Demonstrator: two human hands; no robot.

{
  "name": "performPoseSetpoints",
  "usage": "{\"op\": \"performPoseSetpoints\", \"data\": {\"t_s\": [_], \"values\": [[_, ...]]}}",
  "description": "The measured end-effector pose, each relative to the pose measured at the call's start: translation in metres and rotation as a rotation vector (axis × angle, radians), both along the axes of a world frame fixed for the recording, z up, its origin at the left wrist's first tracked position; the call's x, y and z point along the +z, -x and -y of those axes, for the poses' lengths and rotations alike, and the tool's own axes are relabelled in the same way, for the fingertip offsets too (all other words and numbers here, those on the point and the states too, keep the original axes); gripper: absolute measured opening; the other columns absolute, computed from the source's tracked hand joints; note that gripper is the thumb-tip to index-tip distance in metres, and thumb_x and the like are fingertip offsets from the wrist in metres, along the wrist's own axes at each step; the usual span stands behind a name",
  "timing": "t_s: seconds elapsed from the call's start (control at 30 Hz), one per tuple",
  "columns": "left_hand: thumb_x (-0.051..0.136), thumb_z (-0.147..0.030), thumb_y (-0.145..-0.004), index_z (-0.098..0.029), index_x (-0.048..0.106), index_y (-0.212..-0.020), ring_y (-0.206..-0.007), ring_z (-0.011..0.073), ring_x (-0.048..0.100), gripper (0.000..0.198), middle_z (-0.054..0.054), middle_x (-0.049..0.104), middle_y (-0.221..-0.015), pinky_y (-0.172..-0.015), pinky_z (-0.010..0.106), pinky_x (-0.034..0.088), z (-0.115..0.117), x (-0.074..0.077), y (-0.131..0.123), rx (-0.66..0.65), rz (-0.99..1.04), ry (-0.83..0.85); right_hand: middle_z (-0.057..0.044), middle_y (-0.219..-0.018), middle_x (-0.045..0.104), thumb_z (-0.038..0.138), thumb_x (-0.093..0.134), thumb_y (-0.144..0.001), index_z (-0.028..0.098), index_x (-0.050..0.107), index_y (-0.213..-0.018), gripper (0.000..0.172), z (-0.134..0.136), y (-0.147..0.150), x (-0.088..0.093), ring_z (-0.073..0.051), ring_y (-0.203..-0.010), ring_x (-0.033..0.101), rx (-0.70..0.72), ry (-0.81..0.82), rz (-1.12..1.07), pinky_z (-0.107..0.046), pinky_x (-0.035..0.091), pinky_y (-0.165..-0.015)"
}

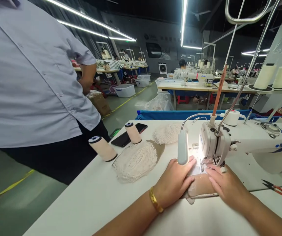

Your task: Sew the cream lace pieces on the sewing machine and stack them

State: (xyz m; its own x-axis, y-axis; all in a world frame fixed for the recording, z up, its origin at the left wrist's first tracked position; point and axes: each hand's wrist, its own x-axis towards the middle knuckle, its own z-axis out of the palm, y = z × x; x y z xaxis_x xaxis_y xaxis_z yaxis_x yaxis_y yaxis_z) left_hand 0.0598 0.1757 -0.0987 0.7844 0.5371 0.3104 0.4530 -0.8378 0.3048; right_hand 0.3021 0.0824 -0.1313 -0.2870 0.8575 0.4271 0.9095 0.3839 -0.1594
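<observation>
- Two grips, both bare hands: left grip [174,179] and right grip [227,183], one on each side of one tan piece [201,186].
- One sewing machine [211,139] and one small grey lamp [182,147] stand over the work; the lamp hangs from a bent metal neck.
- Two beige thread spools [103,149] with dark ends, beside one black phone [122,138].
- Two heaps of cream, stringy material [136,162] on the white table [94,203], the larger one nearer the left forearm.
- One pair of snips [280,190] with orange-red handles, at the right.
- Two large cream cones [265,76] on a stand, upper right.
- One person in a pale shirt [32,75], close by at the left; one gold bracelet [155,200] on the left wrist.
- The tan piece lies on the table just before the needle area. It looks smooth and slightly glossy, rounded at its left end; glare whitens the area beyond it.
- Left grip: fingers outstretched, thumb spread apart at the piece's left side, closed round nothing.
- Right grip: fingers lie forward over the piece's right side; with the fingertips lost in glare, whether they pinch anything I cannot tell.
</observation>
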Motion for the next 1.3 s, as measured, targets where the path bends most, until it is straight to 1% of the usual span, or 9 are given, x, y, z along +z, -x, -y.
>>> {"op": "performPoseSetpoints", "data": {"t_s": [0.1,0.23,0.37,0.53,0.63,0.73,0.83,1.1,1.3], "values": [[0.066,-0.032,-0.099,-0.020,0.058,-0.135,-0.113,0.0326,0.068,0.039,0.013,0.073,-0.127,-0.094,0.046,0.052,-0.002,-0.001,0.002,0.041,-0.105,-0.032,-0.015,-0.125,0.071,0.011,0.043,-0.100,0.021,0.067,-0.123,0.034,-0.001,0.000,-0.003,-0.028,-0.097,0.068,0.010,-0.032,-0.002,-0.042,0.062,-0.079],[0.057,-0.031,-0.102,-0.020,0.068,-0.108,-0.084,0.0276,0.068,0.016,0.006,0.074,-0.089,-0.084,0.042,0.049,0.001,0.001,0.002,0.088,-0.056,-0.094,-0.013,-0.123,0.072,0.005,0.042,-0.099,0.021,0.063,-0.126,0.037,-0.001,-0.002,-0.001,-0.027,-0.102,0.068,0.114,-0.083,-0.036,-0.042,0.062,-0.081],[0.042,-0.027,-0.107,-0.020,0.072,-0.095,-0.062,0.0213,0.056,0.032,0.002,0.066,-0.068,-0.075,0.037,0.046,-0.003,0.003,0.003,0.111,0.133,-0.127,-0.010,-0.118,0.073,0.001,0.043,-0.098,0.022,0.058,-0.132,0.043,0.002,0.001,0.004,-0.026,-0.106,0.068,0.282,-0.116,-0.081,-0.043,0.061,-0.087],[0.040,-0.019,-0.104,-0.018,0.074,-0.098,-0.086,0.0252,0.064,0.034,0.009,0.070,-0.088,-0.083,0.038,0.049,-0.021,-0.003,0.006,0.108,0.200,-0.052,-0.012,-0.125,0.070,0.009,0.047,-0.102,0.025,0.056,-0.135,0.038,0.005,0.024,0.019,-0.027,-0.110,0.066,0.371,-0.053,-0.139,-0.042,0.058,-0.090],[0.045,-0.016,-0.101,-0.020,0.075,-0.103,-0.091,0.0231,0.067,0.030,0.007,0.073,-0.095,-0.086,0.035,0.053,-0.027,-0.003,0.009,0.067,0.161,0.025,-0.008,-0.117,0.071,0.011,0.052,-0.098,0.025,0.062,-0.120,0.027,-0.001,0.054,0.026,-0.026,-0.103,0.065,0.348,0.073,-0.166,-0.038,0.056,-0.084],[0.054,-0.015,-0.094,-0.023,0.073,-0.117,-0.101,0.0220,0.070,0.031,0.004,0.077,-0.109,-0.093,0.034,0.055,-0.031,-0.002,0.013,0.051,0.087,0.065,-0.005,-0.105,0.070,0.011,0.059,-0.093,0.023,0.061,-0.102,0.015,-0.015,0.086,0.022,-0.023,-0.096,0.063,0.336,0.163,-0.351,-0.034,0.055,-0.084],[0.062,-0.017,-0.086,-0.024,0.073,-0.116,-0.110,0.0244,0.068,0.033,0.005,0.075,-0.117,-0.097,0.035,0.054,-0.032,0.000,0.016,0.098,0.004,0.080,-0.003,-0.100,0.070,0.006,0.065,-0.082,0.022,0.059,-0.095,0.021,-0.027,0.103,0.011,-0.023,-0.091,0.063,0.266,0.155,-0.445,-0.033,0.053,-0.081],[0.061,-0.024,-0.086,-0.022,0.063,-0.090,-0.080,0.0268,0.066,0.005,0.005,0.070,-0.082,-0.085,0.042,0.052,-0.017,-0.002,0.014,0.234,-0.171,0.079,0.003,-0.090,0.072,0.004,0.063,-0.080,0.028,0.068,-0.090,0.026,-0.009,0.054,0.013,-0.017,-0.083,0.068,0.375,0.168,-0.217,-0.024,0.049,-0.074],[0.069,-0.024,-0.086,-0.022,0.064,-0.118,-0.113,0.0288,0.062,0.033,0.010,0.068,-0.124,-0.099,0.041,0.051,0.002,-0.014,-0.002,0.160,0.039,0.135,-0.001,-0.085,0.066,0.018,0.051,-0.098,0.025,0.058,-0.085,0.016,-0.010,0.021,0.009,-0.019,-0.081,0.065,0.397,0.184,-0.274,-0.028,0.052,-0.073]]}}
